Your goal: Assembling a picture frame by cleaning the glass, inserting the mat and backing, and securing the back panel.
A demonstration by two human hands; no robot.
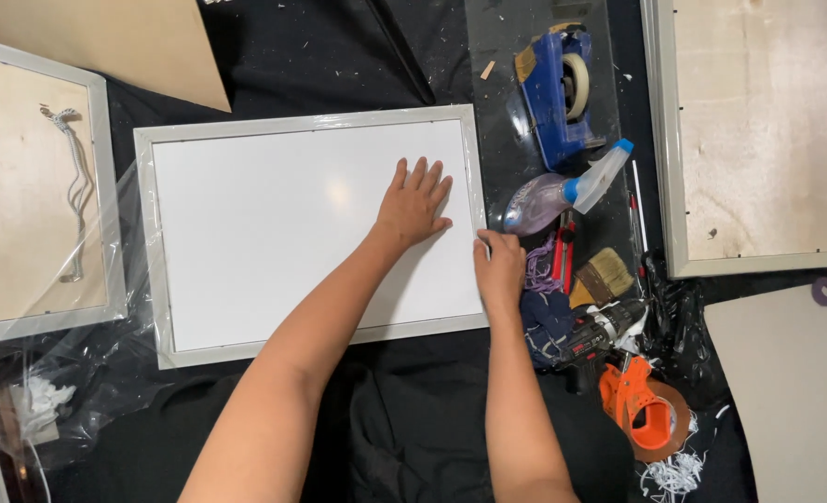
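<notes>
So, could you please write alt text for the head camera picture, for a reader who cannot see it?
A person's left hand lies flat on a white panel in a grey frame on a black cloth, while the right hand pinches the frame's right edge. To the right lie a blue tape dispenser, a spray bottle, a brush and a drill.

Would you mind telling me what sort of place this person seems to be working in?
Probably a picture-framing or craft workbench. The left hand lies flat on a white panel in a grey frame, more frames lie back-up alongside, and tape dispensers, a brush and a cordless drill crowd the black-covered table.
</notes>
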